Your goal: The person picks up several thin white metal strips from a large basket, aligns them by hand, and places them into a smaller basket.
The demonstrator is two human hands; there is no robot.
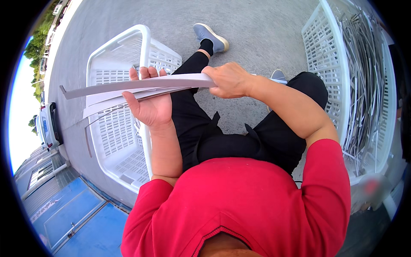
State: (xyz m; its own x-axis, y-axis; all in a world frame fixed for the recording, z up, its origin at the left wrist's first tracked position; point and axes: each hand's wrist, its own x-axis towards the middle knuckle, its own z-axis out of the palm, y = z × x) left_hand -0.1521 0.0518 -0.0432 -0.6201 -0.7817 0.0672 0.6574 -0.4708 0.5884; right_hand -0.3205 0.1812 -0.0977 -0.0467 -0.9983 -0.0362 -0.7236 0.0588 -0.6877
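My right hand (229, 80) is closed on one end of a bundle of long, thin, flat strips (138, 86), white and grey, which reaches out to the left. The outermost grey strip has a bent tip at its far left end. My left hand (151, 102) lies palm up under the middle of the bundle, with the thumb on the near side and the fingertips showing beyond the far side. One narrow strip hangs down at the left, its end bent. Whether the strips are metal or plastic, I cannot tell.
Beneath the strips stands a white plastic basket (120, 175) with slotted walls. At the right, another white basket (330, 67) holds a dense heap of thin strips (366, 83). A white car (48, 125) and a blue door (93, 221) are at the far left.
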